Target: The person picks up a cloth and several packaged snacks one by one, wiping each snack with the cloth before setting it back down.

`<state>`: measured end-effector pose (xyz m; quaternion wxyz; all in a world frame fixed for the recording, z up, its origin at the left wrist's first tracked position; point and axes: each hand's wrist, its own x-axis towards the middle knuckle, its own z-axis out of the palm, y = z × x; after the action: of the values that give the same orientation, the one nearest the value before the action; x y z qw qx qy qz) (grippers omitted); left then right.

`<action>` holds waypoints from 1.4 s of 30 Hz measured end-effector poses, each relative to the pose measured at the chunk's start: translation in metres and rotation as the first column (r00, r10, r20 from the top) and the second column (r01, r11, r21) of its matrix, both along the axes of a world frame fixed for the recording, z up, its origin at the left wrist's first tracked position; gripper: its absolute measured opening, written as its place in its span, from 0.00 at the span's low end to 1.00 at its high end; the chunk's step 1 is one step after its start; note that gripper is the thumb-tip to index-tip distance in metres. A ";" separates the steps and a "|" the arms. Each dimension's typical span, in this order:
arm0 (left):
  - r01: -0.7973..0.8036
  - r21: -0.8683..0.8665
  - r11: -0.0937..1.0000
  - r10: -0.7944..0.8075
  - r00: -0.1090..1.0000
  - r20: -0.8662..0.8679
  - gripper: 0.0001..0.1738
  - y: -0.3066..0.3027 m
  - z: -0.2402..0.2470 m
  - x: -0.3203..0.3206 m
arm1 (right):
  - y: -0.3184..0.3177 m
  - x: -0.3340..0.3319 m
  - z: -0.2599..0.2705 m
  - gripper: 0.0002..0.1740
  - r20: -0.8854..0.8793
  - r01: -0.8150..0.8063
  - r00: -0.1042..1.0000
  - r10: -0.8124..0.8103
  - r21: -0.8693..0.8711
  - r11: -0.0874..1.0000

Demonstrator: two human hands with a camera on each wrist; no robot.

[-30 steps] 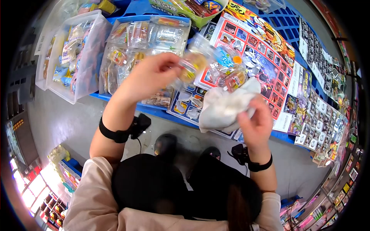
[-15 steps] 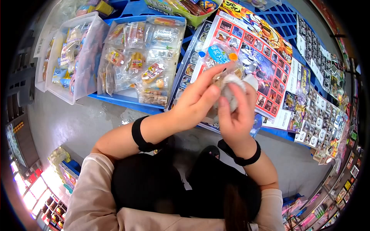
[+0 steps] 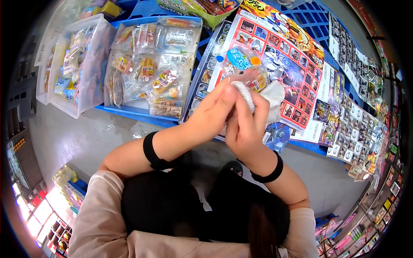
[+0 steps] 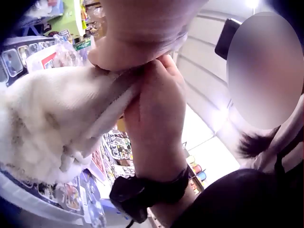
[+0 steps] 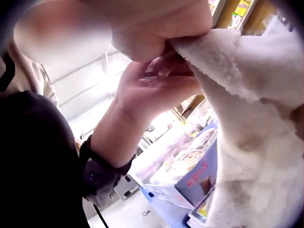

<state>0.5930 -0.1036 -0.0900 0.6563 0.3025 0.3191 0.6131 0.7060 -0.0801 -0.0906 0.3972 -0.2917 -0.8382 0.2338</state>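
Both hands meet over the front edge of the printed sheets. My left hand (image 3: 215, 105) grips a small clear plastic snack packet (image 3: 244, 78), whose upper end shows past the fingers; the rest is hidden. Against it my right hand (image 3: 248, 124) holds a bunched white cloth (image 3: 272, 99), its loose end hanging to the right. Dark smudges mark the cloth (image 4: 50, 116) in the left wrist view. Just beyond the hands lie more clear snack packets, one with a blue label (image 3: 238, 59) and an orange cap.
At the left, a blue tray (image 3: 192, 26) bears several wrapped snacks, beside a clear plastic bin (image 3: 88, 92) of small packets. A green box (image 3: 210, 19) stands at the back. Printed picture sheets (image 3: 303, 92) spread rightward over a blue slatted pallet (image 3: 307, 22).
The left hand has come from over the tray with a yellowish packet to meet the right hand. The cloth, spread loosely before, is now bunched against the packet; both hands shifted slightly left.
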 end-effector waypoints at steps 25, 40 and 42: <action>-0.026 -0.284 0.959 0.098 0.965 0.242 0.35 0.015 0.015 -0.013 | -0.001 -0.001 0.006 0.23 0.077 -0.133 0.988 0.135 -0.032 0.991; -0.108 -0.254 0.961 0.192 0.922 0.335 0.30 0.026 0.009 -0.027 | -0.006 0.000 -0.003 0.19 0.013 -0.372 0.928 0.372 0.045 0.927; -0.146 -0.303 0.942 0.264 0.878 0.400 0.28 0.025 0.005 -0.025 | -0.003 0.003 -0.005 0.18 0.031 -0.313 0.950 0.312 0.100 0.944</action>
<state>0.5684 -0.0786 -0.0850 0.6759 0.0323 0.2736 0.6836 0.7087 -0.0833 -0.0956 0.3636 -0.1359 -0.8876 0.2479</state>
